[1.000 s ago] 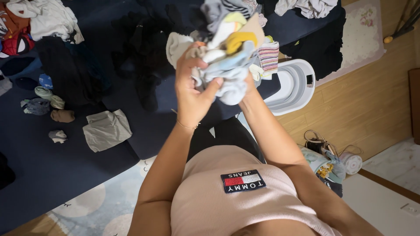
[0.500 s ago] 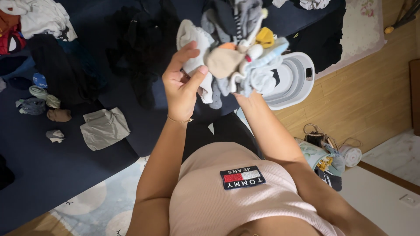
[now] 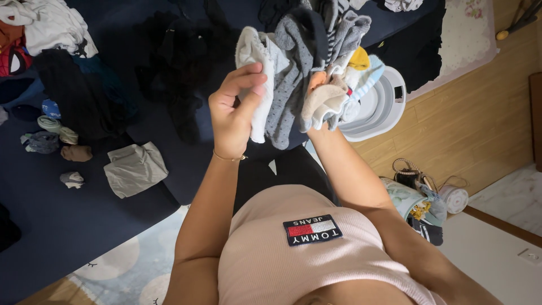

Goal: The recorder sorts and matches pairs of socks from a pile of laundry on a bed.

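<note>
Holding a bunch of small socks [image 3: 324,73] up in front of your chest, you now have them hanging loose instead of balled up as they were a second ago. Your left hand [image 3: 234,110] has come off the bunch and pinches one white sock [image 3: 255,73] between thumb and fingers, drawing it a little to the left of the rest, so that sock looks to be the one being singled out. Your right hand [image 3: 316,127] is mostly hidden behind the bunch; it seems closed around the sock tops, though I cannot tell its exact grip. Just beyond your right hand sits a white tub [image 3: 377,107]. Well off to the left of your left hand, a folded grey garment [image 3: 134,168] and small rolled socks [image 3: 56,141] lie on the dark blue bed [image 3: 68,226].
</note>
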